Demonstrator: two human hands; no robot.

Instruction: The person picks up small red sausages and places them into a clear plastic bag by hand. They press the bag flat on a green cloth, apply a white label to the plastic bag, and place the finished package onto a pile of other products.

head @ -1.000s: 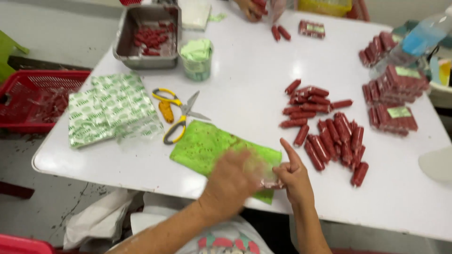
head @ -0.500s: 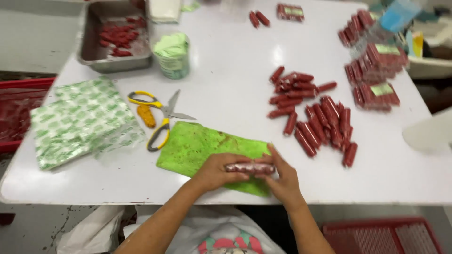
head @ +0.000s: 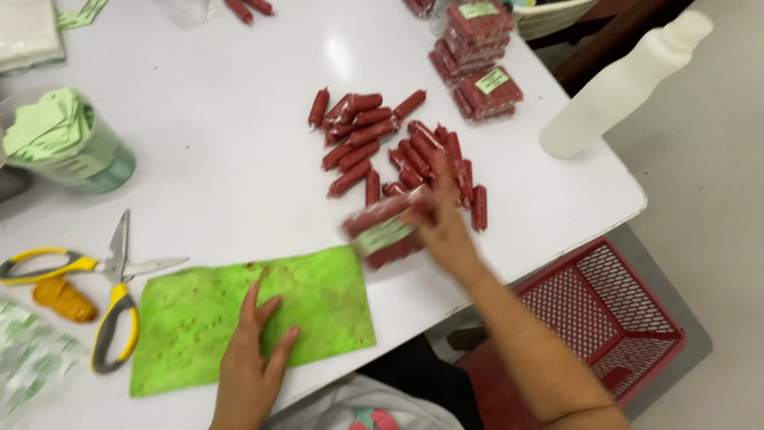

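Head view, our stock: left hand (head: 253, 350) flat and released on green cloth (head: 251, 318); right hand (head: 446, 223) grasping wrapped sausage pack (head: 386, 231), lifted just beyond the cloth. Loose sausages (head: 398, 155) lie past it. Risk: pack slipping, or sausages knocked toward the near counter (head: 239, 159) edge. Open room lies leftward.

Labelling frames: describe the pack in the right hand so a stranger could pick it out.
On the white table, look just right of the green cloth, near the front edge. The right hand holds a sealed pack of red sausages above the table. Unlike the loose sausages behind it, it is bundled, with a pale green label.
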